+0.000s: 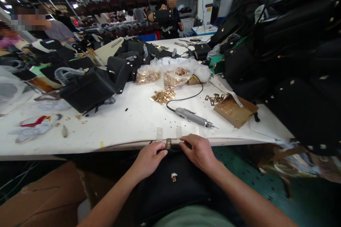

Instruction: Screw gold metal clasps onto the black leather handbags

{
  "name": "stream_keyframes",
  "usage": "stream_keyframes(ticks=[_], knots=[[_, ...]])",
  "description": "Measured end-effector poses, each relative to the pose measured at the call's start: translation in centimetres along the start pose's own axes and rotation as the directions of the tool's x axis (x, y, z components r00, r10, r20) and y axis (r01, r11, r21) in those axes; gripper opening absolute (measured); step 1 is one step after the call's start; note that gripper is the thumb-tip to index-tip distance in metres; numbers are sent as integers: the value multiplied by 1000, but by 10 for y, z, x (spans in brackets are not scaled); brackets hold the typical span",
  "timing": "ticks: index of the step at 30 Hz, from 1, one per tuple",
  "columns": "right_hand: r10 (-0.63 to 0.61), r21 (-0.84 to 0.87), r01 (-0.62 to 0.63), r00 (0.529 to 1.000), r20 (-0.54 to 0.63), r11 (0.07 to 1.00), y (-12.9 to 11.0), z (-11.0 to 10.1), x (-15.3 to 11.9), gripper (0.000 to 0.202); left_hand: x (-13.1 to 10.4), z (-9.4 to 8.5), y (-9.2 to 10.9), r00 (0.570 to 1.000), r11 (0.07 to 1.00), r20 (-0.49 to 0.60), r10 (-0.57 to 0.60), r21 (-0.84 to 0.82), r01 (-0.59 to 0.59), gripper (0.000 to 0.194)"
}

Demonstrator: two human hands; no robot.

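Left hand (149, 159): half-curled, fingertips beside plate (168, 144); grip unclear from here.
Right hand (200, 151): fingers bent, apart from plate; hold unclear.
Plate: between hands, at edge of table (142, 122); seemingly being positioned; next move wants steady fingers.
Bag (183, 188): black, below hands.
Driver (192, 116): on table, unheld.

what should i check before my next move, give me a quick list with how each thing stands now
1. Metal plate between the hands: ok, it sits at the table's near edge, between the left hand and right hand.
2. Plate fastened to the black bag: cannot tell.
3. Powered screwdriver in hand: not ok, it lies on the table beyond the hands, though probably within reach.
4. Screwdriver's power on: cannot tell.
5. Cardboard box stocked: ok, small gold-coloured pieces lie inside.
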State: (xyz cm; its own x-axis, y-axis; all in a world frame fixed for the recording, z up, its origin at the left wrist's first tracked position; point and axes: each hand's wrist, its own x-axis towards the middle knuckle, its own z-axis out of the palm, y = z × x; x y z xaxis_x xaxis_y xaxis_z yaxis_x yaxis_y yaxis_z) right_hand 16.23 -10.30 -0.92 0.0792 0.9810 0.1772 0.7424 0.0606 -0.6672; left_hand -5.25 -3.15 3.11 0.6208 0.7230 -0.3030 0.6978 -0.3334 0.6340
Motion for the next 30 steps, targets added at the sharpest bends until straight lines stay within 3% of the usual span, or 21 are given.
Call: stream_keyframes(ticks=[5,12,17,21,25,30], knots=[[-16,-219,34,996,83,975,-2,-1,31,11,-4,5,2,998,997,-60,-27,64,30,17],[-41,-316,75,993,112,946,-5,3,36,12,-2,-8,8,998,996,-70,-8,83,14,16],[-12,-364,4,1000,-19,932,18,-12,41,16,21,-23,11,999,997,-5,32,-72,-32,19],[-46,-407,1,994,-101,913,43,-19,40,16,48,-20,2,998,963,33,55,-264,-44,24],[-50,-350,1,990,-132,937,47,-14,35,22,65,-12,-11,1000,958,0,-7,-286,6,25],[-63,-148,49,993,-95,988,22,1,31,22,68,-6,-16,1000,951,-28,-13,-310,4,24]])
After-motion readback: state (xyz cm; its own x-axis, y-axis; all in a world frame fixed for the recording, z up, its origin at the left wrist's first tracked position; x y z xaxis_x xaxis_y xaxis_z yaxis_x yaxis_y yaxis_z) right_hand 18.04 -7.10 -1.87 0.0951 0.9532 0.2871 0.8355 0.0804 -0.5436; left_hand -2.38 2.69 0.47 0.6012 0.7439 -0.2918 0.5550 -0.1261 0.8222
